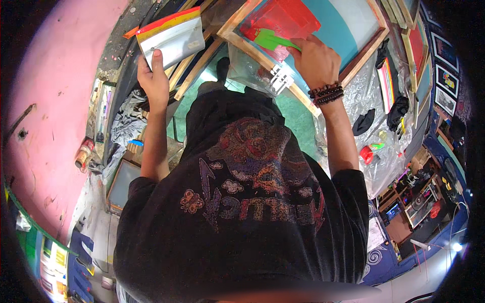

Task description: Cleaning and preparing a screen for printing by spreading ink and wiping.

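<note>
Raised at the upper left, my left hand (154,83) is closed on a wide metal squeegee (176,44), its thumb lying on the silver face. The squeegee's upper edge carries a yellow band and a red band. My right hand (319,61) grips a green spatula (272,39) with the index finger stretched along the handle. That spatula's flat end lies over red ink (298,20) on a screen printing frame (365,54). The frame has a wooden border and a teal and pale mesh. A hinge clamp (281,79) sits on its near edge.
Clear plastic sheeting (374,156) covers the right side, with another striped squeegee (386,88), black cloths and a red container (367,154) on it. At left are a crumpled grey cloth (129,121), a small bottle (84,154) and a pink wall (50,101).
</note>
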### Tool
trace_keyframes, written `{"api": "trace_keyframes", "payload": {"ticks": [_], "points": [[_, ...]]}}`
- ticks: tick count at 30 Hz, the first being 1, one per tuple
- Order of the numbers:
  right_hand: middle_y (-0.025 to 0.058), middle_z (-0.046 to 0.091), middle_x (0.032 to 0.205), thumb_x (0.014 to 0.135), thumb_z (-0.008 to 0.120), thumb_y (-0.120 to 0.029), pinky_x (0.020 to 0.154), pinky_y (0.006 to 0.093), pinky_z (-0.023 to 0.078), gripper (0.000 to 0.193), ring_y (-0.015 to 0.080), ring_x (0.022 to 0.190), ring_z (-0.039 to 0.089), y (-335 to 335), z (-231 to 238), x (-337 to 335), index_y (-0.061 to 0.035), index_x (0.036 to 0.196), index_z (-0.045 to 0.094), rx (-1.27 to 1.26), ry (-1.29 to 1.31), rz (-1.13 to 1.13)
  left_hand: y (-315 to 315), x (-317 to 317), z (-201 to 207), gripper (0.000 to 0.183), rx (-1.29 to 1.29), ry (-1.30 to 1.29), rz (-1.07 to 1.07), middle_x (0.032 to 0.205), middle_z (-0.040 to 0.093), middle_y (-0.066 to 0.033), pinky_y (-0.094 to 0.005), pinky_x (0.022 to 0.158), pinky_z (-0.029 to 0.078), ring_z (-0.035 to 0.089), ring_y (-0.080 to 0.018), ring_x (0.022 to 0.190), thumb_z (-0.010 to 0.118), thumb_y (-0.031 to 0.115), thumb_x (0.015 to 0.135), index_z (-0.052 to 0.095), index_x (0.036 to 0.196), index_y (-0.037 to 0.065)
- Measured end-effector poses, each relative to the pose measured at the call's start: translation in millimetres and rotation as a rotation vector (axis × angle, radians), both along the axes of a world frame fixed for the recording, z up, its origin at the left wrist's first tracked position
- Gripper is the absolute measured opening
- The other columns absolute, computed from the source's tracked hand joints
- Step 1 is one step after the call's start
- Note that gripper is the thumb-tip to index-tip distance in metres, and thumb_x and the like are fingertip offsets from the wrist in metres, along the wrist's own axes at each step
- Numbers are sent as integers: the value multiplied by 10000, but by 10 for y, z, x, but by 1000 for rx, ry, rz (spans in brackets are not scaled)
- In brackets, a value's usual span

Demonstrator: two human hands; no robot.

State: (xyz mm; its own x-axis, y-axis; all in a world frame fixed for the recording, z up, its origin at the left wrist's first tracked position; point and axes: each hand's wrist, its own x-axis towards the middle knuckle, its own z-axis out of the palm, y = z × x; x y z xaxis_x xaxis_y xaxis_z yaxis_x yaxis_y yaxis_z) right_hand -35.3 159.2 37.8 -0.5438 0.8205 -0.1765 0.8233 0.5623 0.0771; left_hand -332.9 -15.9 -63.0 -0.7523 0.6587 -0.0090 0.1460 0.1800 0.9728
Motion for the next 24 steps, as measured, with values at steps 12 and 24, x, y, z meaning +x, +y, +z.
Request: {"api": "trace_keyframes", "payload": {"ticks": [12,24], "points": [[69,706,909,857,716,-406,654,422,565,246,301,785,708,181,-175,205,-228,1015,776,-53,117,12,74,73,8,315,5,13,-62,1029,668,-103,-308,884,469,590,-144,965,603,252,1026,629,1137,-42],[102,734,988,889,674,-491,687,455,567,301,351,850,707,777,-162,580,-287,1089,770,4,234,-66,-10,88,60,282,-4,-25,-23,1029,688,-98,-296,871,472,598,-129,953,606,223,1023,623,1124,-39]]}}
